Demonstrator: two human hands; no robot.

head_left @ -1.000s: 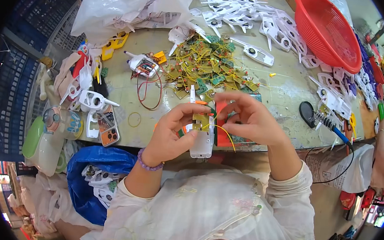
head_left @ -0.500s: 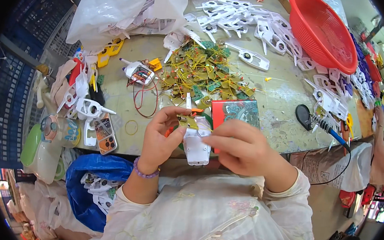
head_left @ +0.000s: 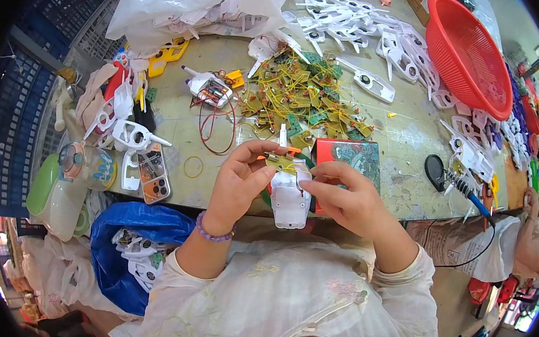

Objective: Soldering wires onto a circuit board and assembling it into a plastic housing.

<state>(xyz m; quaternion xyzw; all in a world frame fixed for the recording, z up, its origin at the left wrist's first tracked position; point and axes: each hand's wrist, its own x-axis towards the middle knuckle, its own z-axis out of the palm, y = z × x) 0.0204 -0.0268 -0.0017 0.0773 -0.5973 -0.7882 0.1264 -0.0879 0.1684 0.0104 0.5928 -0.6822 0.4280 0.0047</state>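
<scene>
In front of me is a white plastic housing (head_left: 290,209), its narrow tip pointing away over the table and its broad end toward me. My left hand (head_left: 238,182) grips its upper left side, thumb and fingers closed around it and a small circuit board (head_left: 287,163). That board lies across the housing's upper part, with yellow wire and an orange piece beside it. My right hand (head_left: 350,200) is closed at the housing's right side, thumb and forefinger pinching a thin wire (head_left: 299,180). The fingertips partly hide the wire's end.
Beyond my hands lies a heap of wired circuit boards (head_left: 307,95). A red box (head_left: 346,162) sits by my right hand, a soldering iron (head_left: 473,200) farther right. White housings (head_left: 350,23) and a red basket (head_left: 471,58) are at the back. A blue bag (head_left: 108,251) hangs left.
The table has shifted a little rightward in view. My right hand's fingers have come closer to the housing's side and the wire. My left hand keeps its hold.
</scene>
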